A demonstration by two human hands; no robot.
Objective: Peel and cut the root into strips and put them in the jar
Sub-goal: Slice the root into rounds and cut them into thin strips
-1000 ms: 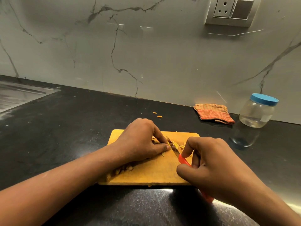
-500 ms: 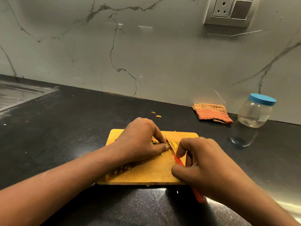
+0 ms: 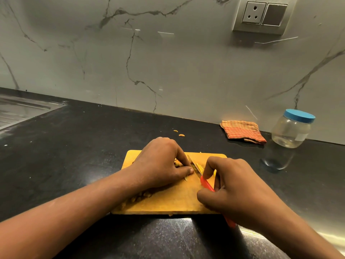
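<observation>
On the cutting board [image 3: 168, 200], the left hand [image 3: 160, 161] is pinching the root [image 3: 177, 163], while the right hand [image 3: 233, 186] is gripping the knife [image 3: 206, 184] just beside it.

Jar [image 3: 291, 128] right of cloth [image 3: 242, 131].

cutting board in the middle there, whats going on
A person is slicing a yellow root on the yellow cutting board. The left hand pins the root down while the right hand grips a red-handled knife, its blade close beside the left hand. A few cut strips lie by the blade. The blue-lidded jar stands closed at the back right, with no strips visible inside.
</observation>
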